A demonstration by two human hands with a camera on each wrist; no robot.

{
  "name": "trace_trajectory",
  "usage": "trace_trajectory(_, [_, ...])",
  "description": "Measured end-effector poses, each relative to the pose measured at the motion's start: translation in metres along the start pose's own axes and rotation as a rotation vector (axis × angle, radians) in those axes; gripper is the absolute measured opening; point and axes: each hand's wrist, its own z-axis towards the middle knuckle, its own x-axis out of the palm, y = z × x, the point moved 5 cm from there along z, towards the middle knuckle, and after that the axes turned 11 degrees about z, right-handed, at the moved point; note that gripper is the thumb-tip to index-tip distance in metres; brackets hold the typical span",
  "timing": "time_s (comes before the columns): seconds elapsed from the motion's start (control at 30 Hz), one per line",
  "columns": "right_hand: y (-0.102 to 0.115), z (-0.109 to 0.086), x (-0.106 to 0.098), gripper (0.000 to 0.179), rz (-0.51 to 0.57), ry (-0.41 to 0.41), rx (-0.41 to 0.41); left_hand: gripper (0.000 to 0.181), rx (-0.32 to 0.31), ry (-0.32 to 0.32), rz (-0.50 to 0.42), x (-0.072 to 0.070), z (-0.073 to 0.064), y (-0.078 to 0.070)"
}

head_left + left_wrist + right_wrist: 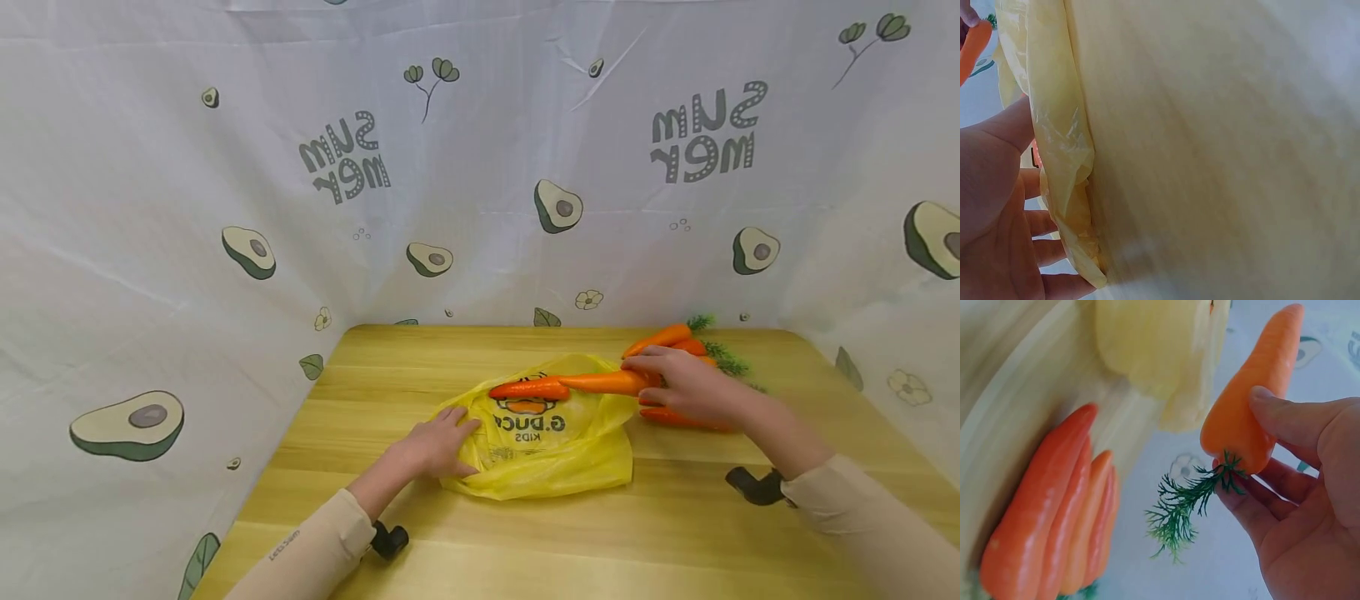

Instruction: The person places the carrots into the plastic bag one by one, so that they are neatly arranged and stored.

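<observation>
Orange tapered carrot [602, 382], right of frame centre, is gripped by the right hand [681, 383], long axis sideways, tip pointed left over the yellow plastic bag [525, 461], whose left edge is touched by the left hand [437, 443], fingers spread; farther, leafy orange carrots [662, 339] are bunched.

– What's my b/g on head cam?
– I see a white curtain [480, 150] w/ avocado prints [558, 207], flower prints [589, 300] & "SUMMER" lettering [701, 158] x2, mirrored, behind & L/R of the table [525, 550].
– Table's what?
– Lt. wood-grain, far corners rounded, AFAICS.
</observation>
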Motion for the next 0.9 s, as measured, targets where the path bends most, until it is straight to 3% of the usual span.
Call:
trace_trajectory(0.47, [0.026, 0.041, 0.031, 0.041, 0.043, 0.074, -0.005, 0.08, 0.016, -0.019, -0.001, -0.002, -0.006, -0.003])
trace_trajectory(0.9, [0.047, 0.069, 0.047, 0.039, -0.014, 0.119, -0.041, 0.08, 0.016, -0.02, 0.009, 0.0, -0.004, -0.004])
